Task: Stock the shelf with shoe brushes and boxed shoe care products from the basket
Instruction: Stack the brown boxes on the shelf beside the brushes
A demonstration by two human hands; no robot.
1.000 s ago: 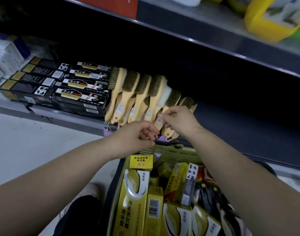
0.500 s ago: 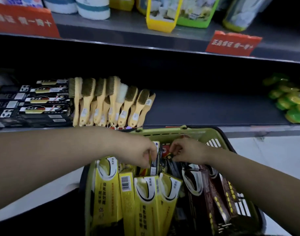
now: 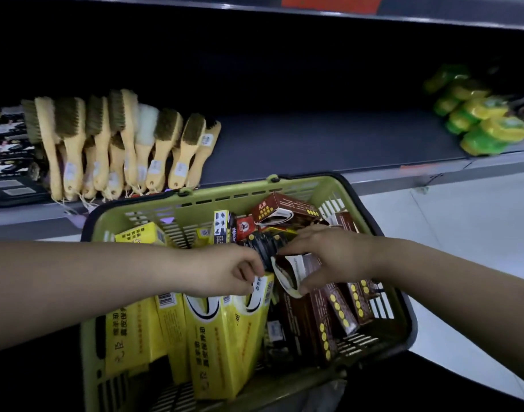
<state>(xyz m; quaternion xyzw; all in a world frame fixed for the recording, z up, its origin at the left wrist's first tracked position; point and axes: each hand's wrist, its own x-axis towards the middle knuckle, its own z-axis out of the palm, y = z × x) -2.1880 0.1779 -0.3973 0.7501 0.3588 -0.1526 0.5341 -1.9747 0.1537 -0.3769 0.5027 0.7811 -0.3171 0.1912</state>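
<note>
A green basket [image 3: 195,200] holds tall yellow boxes [image 3: 213,337] on its left side and brown boxes [image 3: 338,310] on its right. My left hand [image 3: 225,272] pinches the top of one yellow box [image 3: 262,288]. My right hand [image 3: 332,257] grips a brown box with a white swoosh [image 3: 293,272], thumb below and fingers above. A black ribbed item [image 3: 263,245] lies between both hands. Wooden shoe brushes [image 3: 121,144] stand in a row on the shelf [image 3: 314,141] at the left.
Black boxes [image 3: 5,150] sit left of the brushes. Green and yellow packs [image 3: 480,123] lie at the shelf's right end. Bare dark shelf stretches between brushes and packs. An upper shelf edge [image 3: 433,13] runs overhead. Pale floor [image 3: 462,233] lies to the right.
Both hands came down from the brush handles on the shelf into the basket. The left now pinches a yellow box and the right has closed on a brown box.
</note>
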